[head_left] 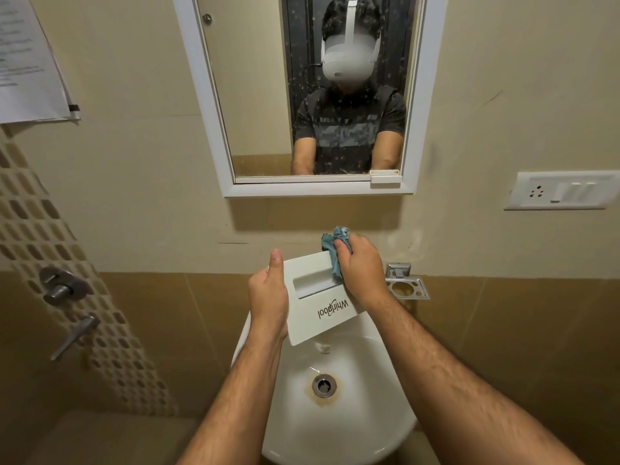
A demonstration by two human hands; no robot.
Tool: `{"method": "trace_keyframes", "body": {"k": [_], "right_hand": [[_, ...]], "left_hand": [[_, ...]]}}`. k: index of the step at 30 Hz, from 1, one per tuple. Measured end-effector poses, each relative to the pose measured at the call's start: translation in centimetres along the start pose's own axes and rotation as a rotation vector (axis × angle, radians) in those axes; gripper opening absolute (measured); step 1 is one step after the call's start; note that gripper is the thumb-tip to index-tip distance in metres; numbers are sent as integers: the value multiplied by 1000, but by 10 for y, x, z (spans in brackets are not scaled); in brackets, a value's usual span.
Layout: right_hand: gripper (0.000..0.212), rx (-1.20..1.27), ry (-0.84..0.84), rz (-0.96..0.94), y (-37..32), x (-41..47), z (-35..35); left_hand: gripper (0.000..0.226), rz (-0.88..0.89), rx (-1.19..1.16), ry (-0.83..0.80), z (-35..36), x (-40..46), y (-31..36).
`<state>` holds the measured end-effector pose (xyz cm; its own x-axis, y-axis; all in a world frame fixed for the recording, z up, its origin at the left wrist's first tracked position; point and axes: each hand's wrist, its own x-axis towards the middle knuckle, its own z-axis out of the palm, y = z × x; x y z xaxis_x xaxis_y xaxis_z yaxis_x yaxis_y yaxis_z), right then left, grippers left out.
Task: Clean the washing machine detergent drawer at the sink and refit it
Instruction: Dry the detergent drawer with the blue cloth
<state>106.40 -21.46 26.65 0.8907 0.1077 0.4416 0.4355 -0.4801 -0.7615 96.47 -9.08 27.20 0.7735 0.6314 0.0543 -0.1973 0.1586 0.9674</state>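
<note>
Drawer (320,303) gripped by left hand (268,297); right hand (360,263) clutches cloth (335,250).

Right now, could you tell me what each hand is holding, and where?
Left hand grips the detergent drawer by its left edge; right hand holds a bunched blue cloth against its upper right corner.

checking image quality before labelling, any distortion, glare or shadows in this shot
Head view: wide-angle lens bows the white-framed wall mirror and the patterned tile strip; warm, dim light; the mirror casts a soft shadow below its frame; faint glare on the white ceramic sink; focus is fair, as the logo on the white plastic detergent drawer reads clearly between the left hand and the right hand gripping a blue cloth.
</note>
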Motion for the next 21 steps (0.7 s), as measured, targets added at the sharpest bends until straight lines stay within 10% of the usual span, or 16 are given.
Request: {"method": "trace_keyframes", "body": {"k": [14, 21], "right_hand": [[18, 117, -52, 122, 33, -65, 8], [56, 10, -76, -23, -6, -82, 14]], "left_hand": [[48, 55, -30, 141, -13, 10, 4], [46, -8, -138, 178, -4, 8, 9]]}}
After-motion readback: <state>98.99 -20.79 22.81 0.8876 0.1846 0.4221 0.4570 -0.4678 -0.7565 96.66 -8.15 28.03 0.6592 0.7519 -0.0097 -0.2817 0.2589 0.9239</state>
